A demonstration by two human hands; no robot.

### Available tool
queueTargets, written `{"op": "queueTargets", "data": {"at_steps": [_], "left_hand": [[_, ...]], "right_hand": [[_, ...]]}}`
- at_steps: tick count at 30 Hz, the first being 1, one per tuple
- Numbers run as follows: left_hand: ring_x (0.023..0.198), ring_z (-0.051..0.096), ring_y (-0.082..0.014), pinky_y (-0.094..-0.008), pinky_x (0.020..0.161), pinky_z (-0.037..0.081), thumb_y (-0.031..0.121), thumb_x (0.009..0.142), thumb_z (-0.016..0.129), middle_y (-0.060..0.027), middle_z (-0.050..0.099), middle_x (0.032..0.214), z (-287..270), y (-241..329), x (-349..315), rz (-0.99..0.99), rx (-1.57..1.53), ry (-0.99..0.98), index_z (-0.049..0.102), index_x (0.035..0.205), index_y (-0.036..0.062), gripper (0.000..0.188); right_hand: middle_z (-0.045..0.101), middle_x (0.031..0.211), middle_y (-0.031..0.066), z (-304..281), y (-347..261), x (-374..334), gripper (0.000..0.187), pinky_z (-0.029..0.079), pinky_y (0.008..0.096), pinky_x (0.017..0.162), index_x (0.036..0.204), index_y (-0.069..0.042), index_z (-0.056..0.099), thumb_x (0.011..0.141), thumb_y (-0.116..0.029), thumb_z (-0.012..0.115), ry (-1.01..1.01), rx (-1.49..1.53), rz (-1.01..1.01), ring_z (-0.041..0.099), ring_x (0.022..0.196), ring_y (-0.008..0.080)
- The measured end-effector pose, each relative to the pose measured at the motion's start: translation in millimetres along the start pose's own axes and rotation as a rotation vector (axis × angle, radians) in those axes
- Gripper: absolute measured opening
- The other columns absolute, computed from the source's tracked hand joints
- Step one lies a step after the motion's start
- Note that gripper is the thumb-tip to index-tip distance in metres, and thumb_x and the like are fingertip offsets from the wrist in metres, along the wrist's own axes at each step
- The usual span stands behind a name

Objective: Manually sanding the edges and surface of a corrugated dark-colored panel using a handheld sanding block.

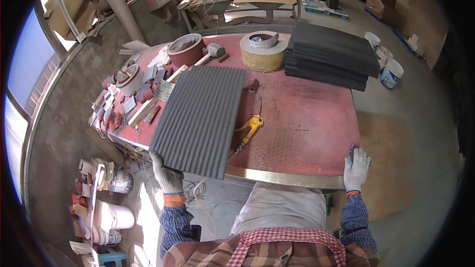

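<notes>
My left hand (168,175), in a whitish knit glove, grips the near left corner of a ridged dark grey panel (203,118). The panel lies slanted on the red mesh-topped table (311,123), its near end jutting past the front edge. At the table's right edge is my right hand (357,170), also gloved, closed around a small dark grey block (352,153). Between the panel and the bare mesh lies a yellow air blow gun (253,124) with a hose fitting. A small brown block (253,86) sits by the panel's right edge.
Flat dark panels (329,54) are stacked at the far right. Beside them stands a wide tan roll (263,52). A brown abrasive roll (186,49), a mallet (213,51) and cluttered small tools occupy the left side. Buckets (391,74) stand on the floor beyond the table.
</notes>
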State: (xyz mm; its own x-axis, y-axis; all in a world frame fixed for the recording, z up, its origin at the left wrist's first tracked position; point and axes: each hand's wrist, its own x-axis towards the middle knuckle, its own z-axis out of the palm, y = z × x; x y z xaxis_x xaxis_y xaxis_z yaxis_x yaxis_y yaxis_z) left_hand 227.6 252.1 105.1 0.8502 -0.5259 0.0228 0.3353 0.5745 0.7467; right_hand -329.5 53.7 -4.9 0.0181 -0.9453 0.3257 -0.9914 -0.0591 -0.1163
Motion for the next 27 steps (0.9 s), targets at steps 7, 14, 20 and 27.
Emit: {"op": "queueTargets", "data": {"at_steps": [7, 14, 20, 27], "left_hand": [[0.114, 0.065, -0.0304, -0.0468, 0.098, 0.053, 0.045, 0.1, 0.063, -0.0136, 0.064, 0.131, -51, 9, 79, 0.016, 0.032, 0.04, 0.054, 0.138, 0.0006, 0.059], [0.115, 0.065, -0.0314, -0.0496, 0.101, 0.052, 0.045, 0.1, 0.063, -0.0132, 0.065, 0.13, -64, 8, 106, -0.076, 0.044, 0.001, 0.057, 0.134, 0.0031, 0.055], [0.088, 0.073, -0.0269, -0.0394, 0.069, 0.061, 0.051, 0.097, 0.067, -0.011, 0.072, 0.111, -93, 14, 131, -0.25, 0.168, 0.02, 0.059, 0.129, 0.0034, 0.058], [0.064, 0.071, -0.0331, -0.0413, 0.056, 0.057, 0.07, 0.092, 0.057, -0.0224, 0.069, 0.077, -73, 69, 108, -0.464, 1.117, 0.139, 0.063, 0.106, -0.0057, 0.077]], "right_hand": [[0.049, 0.151, 0.0159, 2, 1, 0, 0.058, 0.023, 0.0511, 0.123, 0.142, -0.005, 0.052, 0.094, -0.036, 0.062, 0.012, -0.018, -0.008, 0.042, 0.141, 0.0374], [0.049, 0.152, 0.0157, 4, 4, -2, 0.058, 0.023, 0.0503, 0.123, 0.143, -0.006, 0.052, 0.094, -0.036, 0.062, 0.001, -0.045, -0.011, 0.042, 0.141, 0.0369], [0.048, 0.153, 0.0153, -3, -4, 1, 0.059, 0.022, 0.0499, 0.124, 0.144, -0.006, 0.051, 0.094, -0.036, 0.062, -0.047, -0.025, -0.001, 0.04, 0.143, 0.0362], [0.049, 0.151, 0.0161, -3, -2, 0, 0.061, 0.023, 0.0508, 0.123, 0.145, -0.005, 0.05, 0.095, -0.037, 0.062, -0.024, -0.013, 0.003, 0.041, 0.141, 0.0371]]}}
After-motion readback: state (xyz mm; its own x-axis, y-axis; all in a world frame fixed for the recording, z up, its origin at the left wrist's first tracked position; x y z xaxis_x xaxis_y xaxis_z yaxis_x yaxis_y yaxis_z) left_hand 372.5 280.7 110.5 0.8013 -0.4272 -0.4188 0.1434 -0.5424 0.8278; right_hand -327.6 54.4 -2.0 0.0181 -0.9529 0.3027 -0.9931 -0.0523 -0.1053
